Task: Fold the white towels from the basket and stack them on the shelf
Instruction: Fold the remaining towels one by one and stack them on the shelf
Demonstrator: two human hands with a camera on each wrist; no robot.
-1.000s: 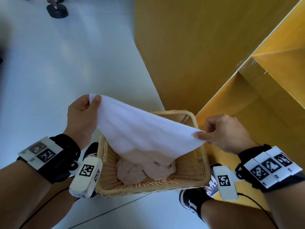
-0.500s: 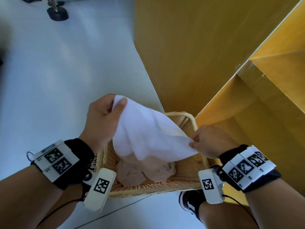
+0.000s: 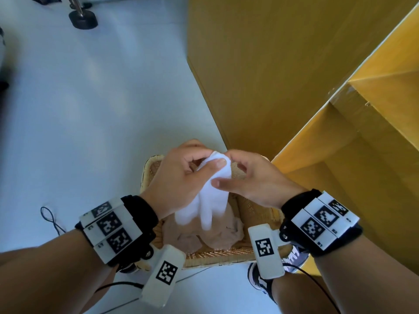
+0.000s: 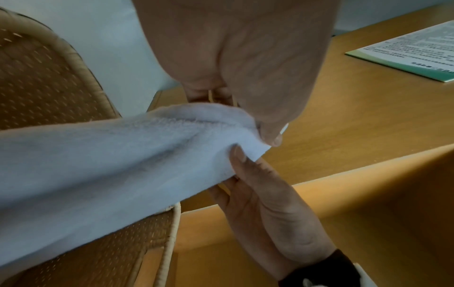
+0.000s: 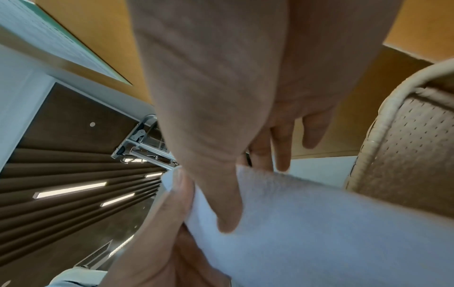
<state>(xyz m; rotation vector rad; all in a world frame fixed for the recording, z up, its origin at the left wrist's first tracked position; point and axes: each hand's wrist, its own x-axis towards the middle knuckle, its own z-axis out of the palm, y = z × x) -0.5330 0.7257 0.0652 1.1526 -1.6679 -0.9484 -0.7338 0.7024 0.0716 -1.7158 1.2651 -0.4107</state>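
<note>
A white towel hangs doubled over above the wicker basket, its two top corners brought together. My left hand pinches one corner between thumb and fingers, and my right hand pinches the towel right beside it. The two hands touch. In the left wrist view the towel runs off to the left from the pinched corner. The right wrist view shows my thumb pressed on the towel. More crumpled towels lie in the basket's bottom. The yellow wooden shelf stands to the right.
The basket sits on a pale floor against the yellow shelf unit. A black stand base is at the far left, and a thin cable lies near my left arm. My shoe is by the basket. A printed sheet lies on a shelf board.
My hands held the towel spread wide over the basket, then came together. The two corners now meet and the towel hangs folded in half.
</note>
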